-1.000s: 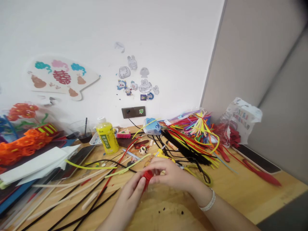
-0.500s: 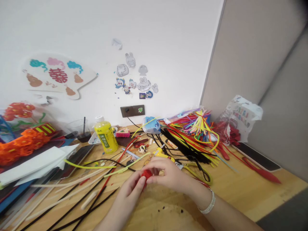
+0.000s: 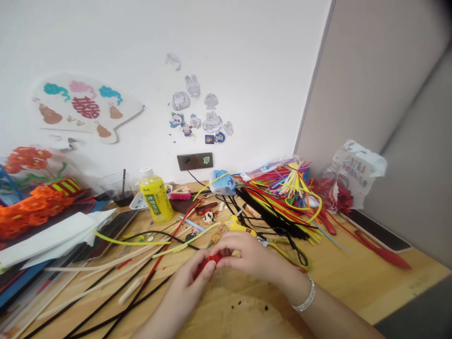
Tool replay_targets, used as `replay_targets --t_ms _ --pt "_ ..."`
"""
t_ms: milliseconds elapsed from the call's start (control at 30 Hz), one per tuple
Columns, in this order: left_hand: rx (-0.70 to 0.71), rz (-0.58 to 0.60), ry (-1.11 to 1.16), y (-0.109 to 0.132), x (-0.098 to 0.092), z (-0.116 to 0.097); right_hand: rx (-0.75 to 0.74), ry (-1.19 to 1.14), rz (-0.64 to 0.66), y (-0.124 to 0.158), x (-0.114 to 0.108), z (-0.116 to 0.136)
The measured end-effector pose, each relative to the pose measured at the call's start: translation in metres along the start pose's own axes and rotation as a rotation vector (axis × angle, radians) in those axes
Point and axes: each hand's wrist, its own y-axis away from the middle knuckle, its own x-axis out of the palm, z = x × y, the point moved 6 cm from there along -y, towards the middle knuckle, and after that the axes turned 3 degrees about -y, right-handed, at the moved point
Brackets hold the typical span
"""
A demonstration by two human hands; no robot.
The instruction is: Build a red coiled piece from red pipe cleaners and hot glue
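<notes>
**Holding a small red piece (image 3: 214, 257) with left hand (image 3: 190, 277) and right hand (image 3: 243, 253)**

Sits low over the table (image 3: 219, 313), a little nearer than the glue gun (image 3: 244, 227), apparently lifted off the wood. Held with hands close together, almost meeting: clasped from one side by bent left fingers and thumb, pinched from the other by right thumb and forefinger. Cannot tell the exact contact points on the far side, hidden by the right hand.

Probably weighs next to nothing, judging by the size against the fingers. Likely soft and springy, perhaps fuzzy like the pipe cleaners (image 3: 272, 218) nearby, so unlikely to slip but easy to crush or bend out of shape. Best gripped lightly by the lower part, in the left hand, leaving the upper end free for right fingertips; better not squeezed hard across the top.

Shows a strong, bright red, rounded at the upper end, with more of the same colour peeping out between left thumb and fingers. Seems bunched or coiled rather than flat, though too small and too covered to make out texture or full outline.
</notes>
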Motion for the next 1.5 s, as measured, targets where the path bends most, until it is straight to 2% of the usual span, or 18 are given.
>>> replay_targets --t_ms 100,233,300,500,733,867,1033,1133,1267,1400,1500 --pt "0.017 -0.015 0.014 -0.002 -0.001 0.005 0.033 -0.005 -0.043 0.0 -0.001 -0.004" --pt "0.037 -0.137 -0.069 -0.002 -0.005 0.013 0.146 0.006 -0.308 0.004 -0.009 -0.013" --pt "0.043 -0.22 -0.15 -0.001 -0.009 0.014 0.207 -0.022 -0.382 0.006 -0.005 -0.018" --pt "0.171 -0.275 -0.332 0.004 -0.009 0.006 0.403 -0.454 -0.339 0.005 0.028 -0.033" --pt "0.19 -0.285 -0.472 0.005 -0.009 0.005 0.48 -0.574 -0.411 0.007 0.034 -0.04" --pt "0.253 -0.329 -0.576 0.006 -0.011 0.001 0.511 -0.678 -0.413 0.008 0.039 -0.041" --pt "0.359 -0.383 -0.688 0.01 -0.011 -0.006 0.519 -0.718 -0.49 0.01 0.041 -0.04" --pt "0.347 -0.365 -0.661 0.009 -0.01 -0.004 0.55 -0.788 -0.493 0.011 0.043 -0.04" --pt "0.263 -0.337 -0.547 0.006 -0.009 0.004 0.553 -0.853 -0.488 0.012 0.046 -0.041" --pt "0.223 -0.384 -0.496 0.004 -0.012 0.006 0.53 -0.827 -0.471 0.011 0.046 -0.042" --pt "0.222 -0.369 -0.45 0.003 -0.013 0.003 0.502 -0.796 -0.466 0.011 0.044 -0.04"
